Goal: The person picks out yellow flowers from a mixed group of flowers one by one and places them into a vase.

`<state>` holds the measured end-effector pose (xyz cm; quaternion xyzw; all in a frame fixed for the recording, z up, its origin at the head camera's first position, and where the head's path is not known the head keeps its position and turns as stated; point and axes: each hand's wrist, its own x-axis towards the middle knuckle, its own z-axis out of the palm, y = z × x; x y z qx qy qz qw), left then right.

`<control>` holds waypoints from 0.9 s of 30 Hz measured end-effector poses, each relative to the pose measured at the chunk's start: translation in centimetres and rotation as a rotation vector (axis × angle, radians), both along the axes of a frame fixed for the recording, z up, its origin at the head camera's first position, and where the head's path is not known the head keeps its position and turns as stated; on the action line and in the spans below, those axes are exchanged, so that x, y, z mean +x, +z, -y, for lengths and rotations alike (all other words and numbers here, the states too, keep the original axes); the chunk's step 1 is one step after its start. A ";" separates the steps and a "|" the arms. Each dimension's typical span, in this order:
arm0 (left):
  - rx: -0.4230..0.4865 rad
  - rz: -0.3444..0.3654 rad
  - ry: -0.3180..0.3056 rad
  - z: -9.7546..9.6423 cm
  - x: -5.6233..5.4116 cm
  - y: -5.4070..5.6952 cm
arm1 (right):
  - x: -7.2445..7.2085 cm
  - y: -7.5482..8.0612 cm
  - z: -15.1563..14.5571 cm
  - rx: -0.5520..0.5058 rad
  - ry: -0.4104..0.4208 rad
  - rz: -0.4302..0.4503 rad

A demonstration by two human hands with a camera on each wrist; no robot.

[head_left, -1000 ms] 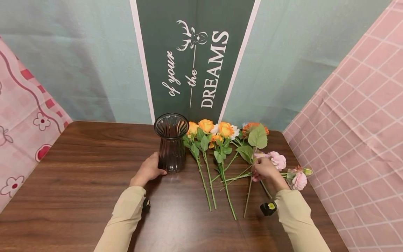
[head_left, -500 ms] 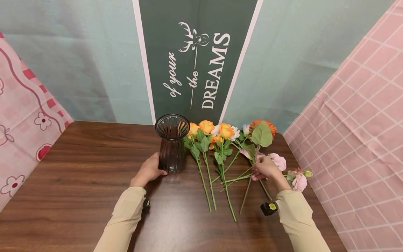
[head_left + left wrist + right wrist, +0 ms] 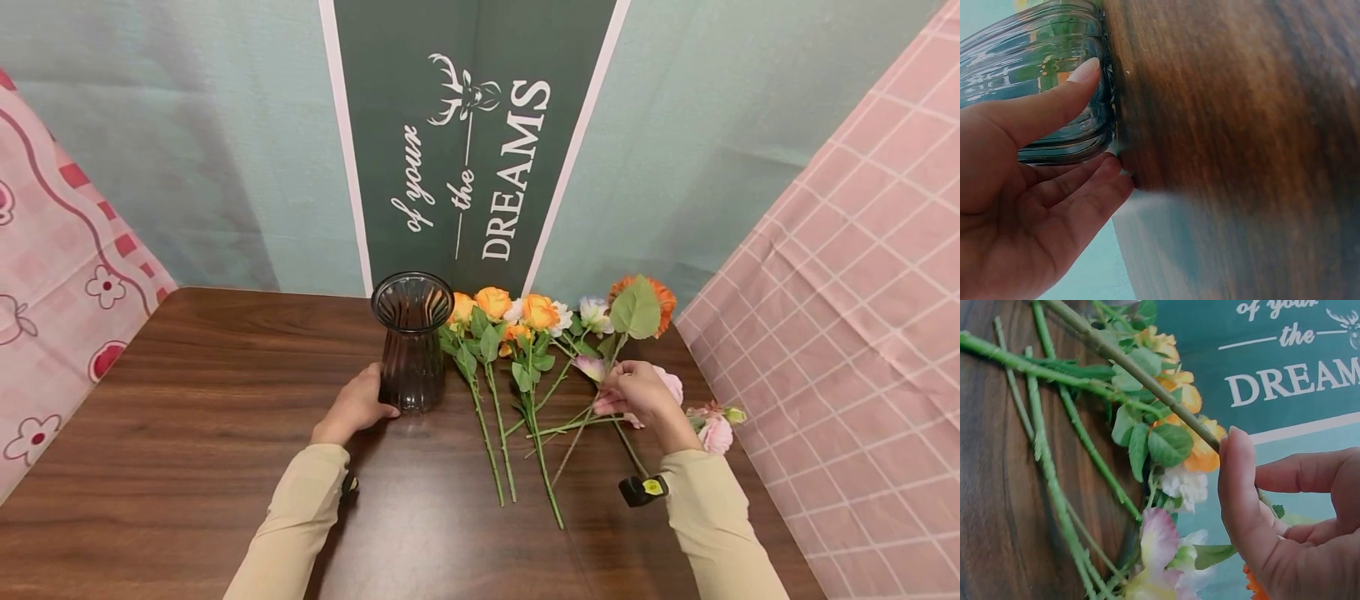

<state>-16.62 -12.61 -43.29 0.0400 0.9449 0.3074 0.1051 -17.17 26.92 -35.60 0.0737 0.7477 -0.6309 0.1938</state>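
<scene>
A dark, see-through glass vase (image 3: 412,367) with a flared, ribbed rim stands upright on the table. My left hand (image 3: 356,407) grips it low on its left side; in the left wrist view the thumb (image 3: 1060,106) lies along the glass and the other fingers reach under its far side, close to the base. Between thumb and fingers, my right hand (image 3: 637,396) pinches the brownish stem (image 3: 1147,381) of an orange flower (image 3: 664,307). That bloom, partly behind a broad green leaf (image 3: 636,308), points away from me, and the stem slants down toward the front left.
Right of the vase lie several orange roses (image 3: 540,312) with long green stems. White blossoms (image 3: 595,315) sit behind, and a pale pink-and-purple bloom (image 3: 590,367) lies beside the right hand. Pink flowers (image 3: 716,434) are near the table's right edge. Cloth hangings border the brown wooden table (image 3: 225,400).
My right hand has tilted the orange flower, its bloom swinging right and the stem's lower end moving left. Pale blossoms behind it have come into view. The left hand keeps its place on the vase.
</scene>
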 end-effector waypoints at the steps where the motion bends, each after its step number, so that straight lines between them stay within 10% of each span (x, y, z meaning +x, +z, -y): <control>1: -0.003 -0.001 -0.002 0.0 0.0 0.0 | 0.0 0.2 0.1 -0.014 -0.004 0.000; 27: -0.004 -0.035 -0.009 0.0 0.0 -0.2 | -0.2 1.8 1.3 -0.346 -0.037 0.003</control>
